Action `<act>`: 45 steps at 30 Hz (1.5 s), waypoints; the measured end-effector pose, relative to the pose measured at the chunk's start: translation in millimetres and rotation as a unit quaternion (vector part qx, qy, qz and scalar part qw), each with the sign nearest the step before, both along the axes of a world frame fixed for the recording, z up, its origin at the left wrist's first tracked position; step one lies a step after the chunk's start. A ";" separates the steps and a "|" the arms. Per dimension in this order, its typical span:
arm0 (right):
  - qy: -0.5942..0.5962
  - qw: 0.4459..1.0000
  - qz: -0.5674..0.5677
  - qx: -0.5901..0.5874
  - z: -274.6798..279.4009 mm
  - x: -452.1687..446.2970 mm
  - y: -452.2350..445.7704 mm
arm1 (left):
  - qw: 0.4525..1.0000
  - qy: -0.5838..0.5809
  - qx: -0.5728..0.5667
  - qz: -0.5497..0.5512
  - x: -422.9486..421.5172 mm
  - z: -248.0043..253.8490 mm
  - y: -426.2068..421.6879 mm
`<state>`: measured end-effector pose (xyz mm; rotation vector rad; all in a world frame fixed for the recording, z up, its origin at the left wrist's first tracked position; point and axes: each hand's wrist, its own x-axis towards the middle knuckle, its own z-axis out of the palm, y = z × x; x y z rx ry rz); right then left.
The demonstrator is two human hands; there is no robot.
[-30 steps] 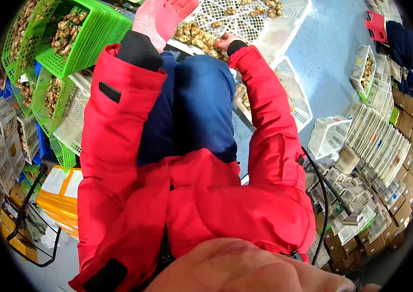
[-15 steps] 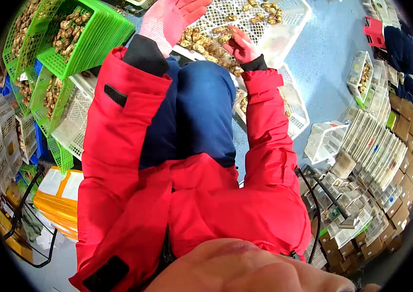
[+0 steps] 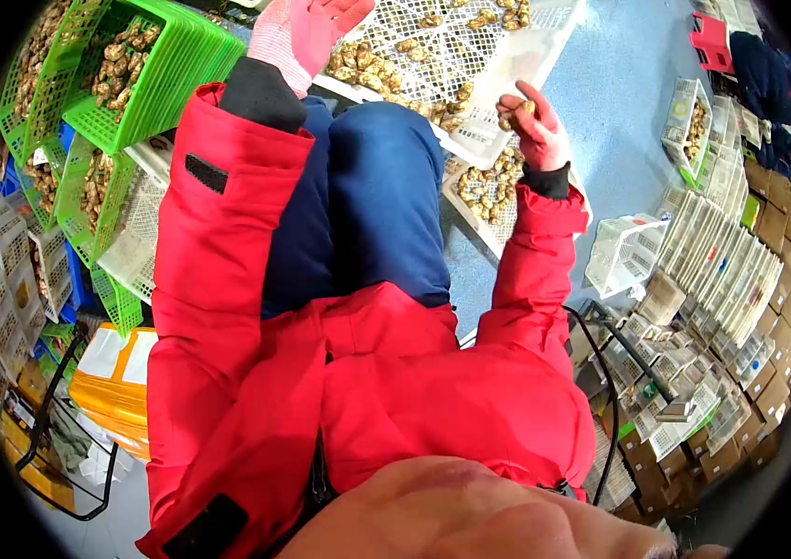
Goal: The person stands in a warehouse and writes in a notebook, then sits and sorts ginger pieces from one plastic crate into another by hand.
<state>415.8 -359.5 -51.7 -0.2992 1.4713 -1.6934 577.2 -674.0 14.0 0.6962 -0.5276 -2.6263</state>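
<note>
Left hand (image 3: 313, 30) spread wide at the top, palm showing; upper right of centre, right hand (image 3: 543, 135) curled, pinching 1 brown piece (image 3: 518, 114)!

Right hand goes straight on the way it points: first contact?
Probably the side wall of the upper white tray, just ahead of the right hand; depth is unclear, so the hand might pass above it.

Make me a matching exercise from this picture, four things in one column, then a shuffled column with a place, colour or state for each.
Things:
1. Right hand
2. Green baskets
3. Yellow-wrapped box
4. Trousers

Descriptions:
A. Lower left of the picture
B. Dark blue
C. Holding a brown piece
D. Stacked at upper left

Pairs: 1-C, 2-D, 3-A, 4-B
</note>
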 end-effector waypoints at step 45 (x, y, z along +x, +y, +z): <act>0.084 0.986 -0.118 0.083 3.2 20.8 9.8 | 1.000 -0.004 0.009 -0.009 0.2 3.0 2.1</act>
